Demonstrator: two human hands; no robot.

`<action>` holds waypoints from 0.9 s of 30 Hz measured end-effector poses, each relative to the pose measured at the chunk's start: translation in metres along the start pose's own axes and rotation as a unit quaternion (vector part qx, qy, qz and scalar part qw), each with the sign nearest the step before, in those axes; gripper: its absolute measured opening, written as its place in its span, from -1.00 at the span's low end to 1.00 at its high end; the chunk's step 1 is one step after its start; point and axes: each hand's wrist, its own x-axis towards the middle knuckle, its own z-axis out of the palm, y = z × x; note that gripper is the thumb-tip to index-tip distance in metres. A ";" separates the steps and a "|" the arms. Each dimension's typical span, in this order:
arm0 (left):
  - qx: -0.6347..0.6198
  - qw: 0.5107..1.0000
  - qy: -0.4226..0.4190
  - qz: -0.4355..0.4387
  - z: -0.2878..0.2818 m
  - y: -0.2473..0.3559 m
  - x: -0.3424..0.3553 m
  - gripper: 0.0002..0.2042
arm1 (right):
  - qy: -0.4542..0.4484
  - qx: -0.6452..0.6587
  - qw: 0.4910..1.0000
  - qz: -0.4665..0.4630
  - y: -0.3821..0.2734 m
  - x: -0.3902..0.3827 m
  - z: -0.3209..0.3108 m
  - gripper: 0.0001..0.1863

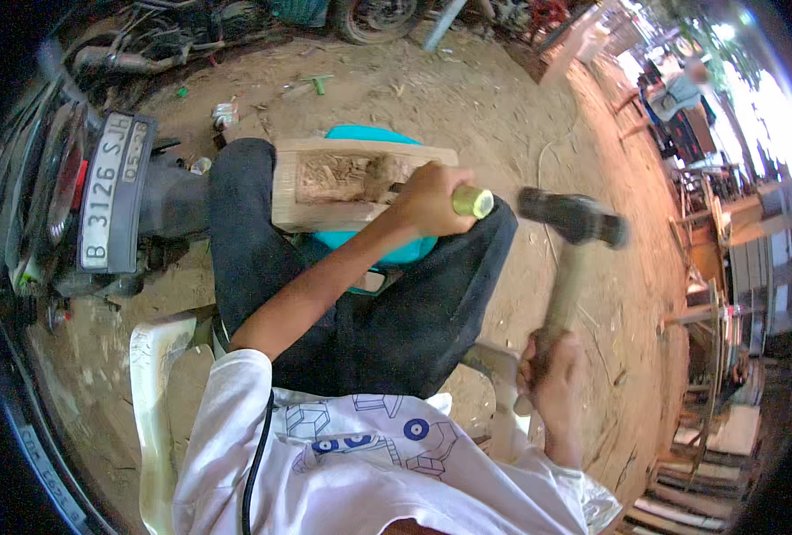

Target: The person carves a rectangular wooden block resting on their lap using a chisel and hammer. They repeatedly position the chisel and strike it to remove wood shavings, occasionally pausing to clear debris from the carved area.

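Here, the left grip is clasped around a yellow-handled tool, leaving its end free; left of it, the wooden block lies on a teal support, probably for steadiness. The right grip clasps a hammer low, perhaps for reach.

We see our left forearm slant forward and to the right, ending in the left hand, curled into a closed fist with its back turned upward. Our right wrist is bare, and we have the right hand clenched too, off to the right side, well apart from the left and nearer our torso.
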 end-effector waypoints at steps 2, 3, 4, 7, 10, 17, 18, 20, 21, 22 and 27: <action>0.011 1.000 0.003 0.000 0.003 0.001 -0.002 -0.73 | 0.042 0.107 0.991 -0.075 -0.011 -0.007 -0.011 -0.44; -0.018 1.000 0.011 0.012 0.005 0.003 0.003 -0.73 | -0.030 0.211 0.968 -0.134 -0.013 -0.002 -0.015 -0.45; -0.011 1.000 0.006 0.006 0.006 0.004 0.005 -0.73 | -0.120 0.322 0.924 -0.171 -0.009 0.002 -0.020 -0.46; 0.024 1.000 0.007 0.000 0.006 0.008 0.007 -0.73 | -0.059 -0.035 0.976 -0.206 0.027 0.018 -0.001 -0.43; 0.047 0.998 0.016 -0.029 0.001 0.003 0.006 -0.72 | -0.039 -0.029 0.998 0.037 0.004 0.015 0.007 -0.47; 0.029 0.999 0.009 -0.023 0.009 0.007 0.004 -0.70 | 0.002 0.168 0.963 -0.212 0.011 0.011 -0.004 -0.42; 0.020 1.000 0.008 -0.019 0.007 0.010 0.003 -0.70 | 0.012 0.061 0.983 -0.175 0.036 0.015 0.002 -0.42; 0.023 1.000 0.015 -0.016 0.008 0.004 0.001 -0.70 | 0.026 -0.024 0.997 -0.073 0.043 0.009 0.012 -0.41; 0.026 0.999 0.024 -0.015 0.005 0.001 0.001 -0.70 | 0.027 -0.006 1.000 -0.012 0.022 0.007 0.017 -0.41; 0.030 0.999 0.012 -0.004 0.005 0.001 0.000 -0.71 | 0.026 0.010 0.998 0.049 0.008 0.006 0.017 -0.40; 0.002 0.999 0.017 -0.028 0.005 0.006 0.004 -0.71 | -0.068 0.260 0.930 -0.250 0.012 0.023 -0.033 -0.36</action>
